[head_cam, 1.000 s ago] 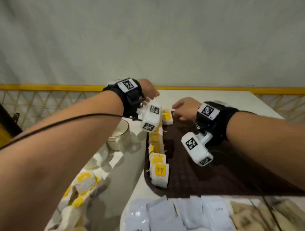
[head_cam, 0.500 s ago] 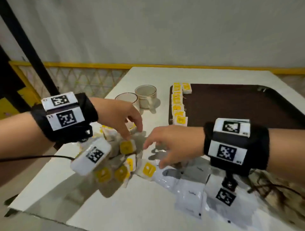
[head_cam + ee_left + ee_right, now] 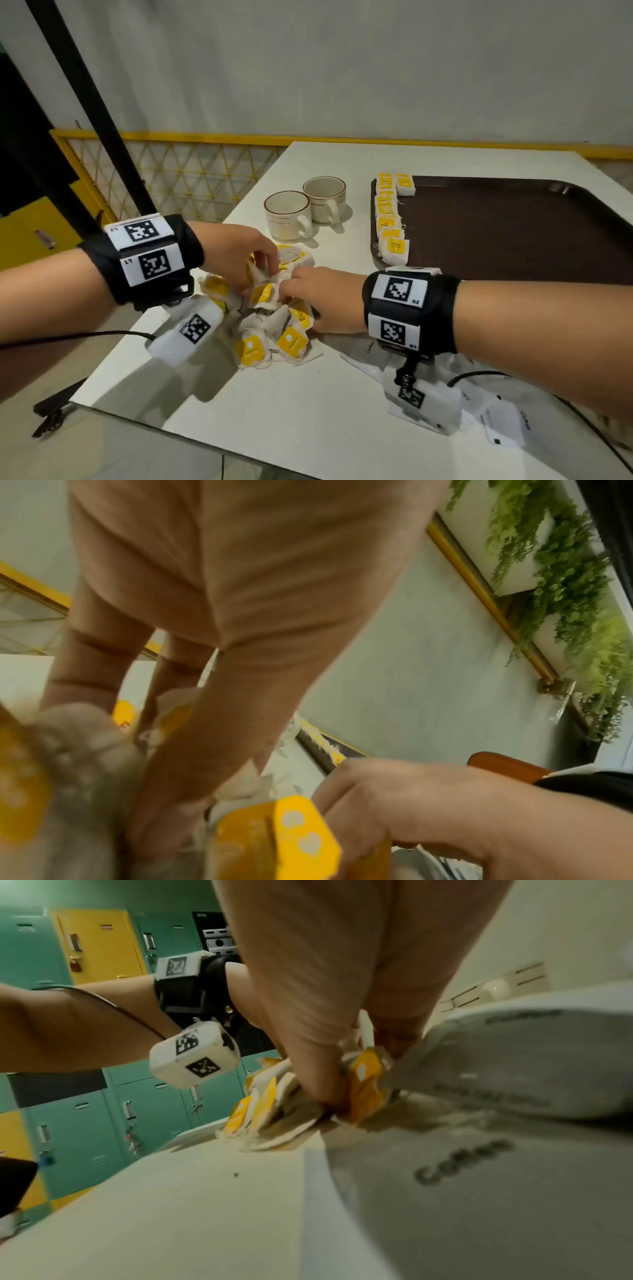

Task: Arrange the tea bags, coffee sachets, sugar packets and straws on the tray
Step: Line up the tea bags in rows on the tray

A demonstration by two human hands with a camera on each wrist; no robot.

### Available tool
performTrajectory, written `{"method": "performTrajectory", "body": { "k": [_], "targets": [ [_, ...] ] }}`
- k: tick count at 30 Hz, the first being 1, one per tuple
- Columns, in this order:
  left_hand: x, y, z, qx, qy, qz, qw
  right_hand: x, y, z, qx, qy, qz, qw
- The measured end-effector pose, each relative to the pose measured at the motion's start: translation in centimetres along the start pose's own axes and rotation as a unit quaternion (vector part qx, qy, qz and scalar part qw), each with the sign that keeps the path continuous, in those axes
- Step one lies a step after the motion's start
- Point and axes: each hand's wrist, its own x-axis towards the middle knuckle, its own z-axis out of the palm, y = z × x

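Observation:
A loose pile of tea bags (image 3: 270, 329) with yellow tags lies on the white table (image 3: 274, 411), left of the dark brown tray (image 3: 513, 233). My left hand (image 3: 260, 277) reaches down into the pile's far side and pinches a tea bag (image 3: 262, 293). From the right, my right hand (image 3: 291, 294) digs in too; the right wrist view shows its thumb and fingers (image 3: 359, 1069) pinching a yellow-tagged tea bag (image 3: 365, 1080). A column of tea bags (image 3: 388, 219) lines the tray's left edge. White coffee sachets (image 3: 496, 411) lie under my right wrist.
Two empty beige cups (image 3: 287, 219) (image 3: 325, 204) stand on the table between the pile and the tray's far corner. The table's left edge (image 3: 113, 370) runs close behind my left wrist. A black post (image 3: 102, 120) and a yellow railing (image 3: 205, 137) stand beyond it.
Both hands have left the far end of the tray's tea bag column and come back to the loose pile. Half a second ago they hovered over it; now their fingers are in it.

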Motion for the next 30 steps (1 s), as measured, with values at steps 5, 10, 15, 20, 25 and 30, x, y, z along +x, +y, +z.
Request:
{"method": "performTrajectory", "body": {
  "k": [5,10,15,20,25,30],
  "targets": [
    [0.4,-1.0,-0.3,-0.040,0.044,0.007,0.998,-0.6,1.0,-1.8,0.052,0.076,0.057,0.994],
    [-1.0,0.1,-3.1,-0.073,0.166,0.005,0.983,-3.2,3.8,-4.6,0.283,0.179,0.149,0.930],
    [0.6,4.3,-3.7,-0.463,0.257,0.067,0.846,-4.9,6.1,-5.5,0.737,0.283,0.145,0.597],
    [5.2,11.8,-2.1,-0.757,0.159,0.116,0.623,-6.9,7.8,-5.5,0.862,0.404,0.139,0.273],
    [8.5,17.8,0.1,-0.888,0.051,0.103,0.445,-9.1,8.9,-4.0,0.853,0.473,0.138,0.175],
    [9.4,18.7,1.4,-0.881,0.066,0.085,0.461,-11.0,10.6,-2.6,0.892,0.379,0.119,0.215]
  ]
}}
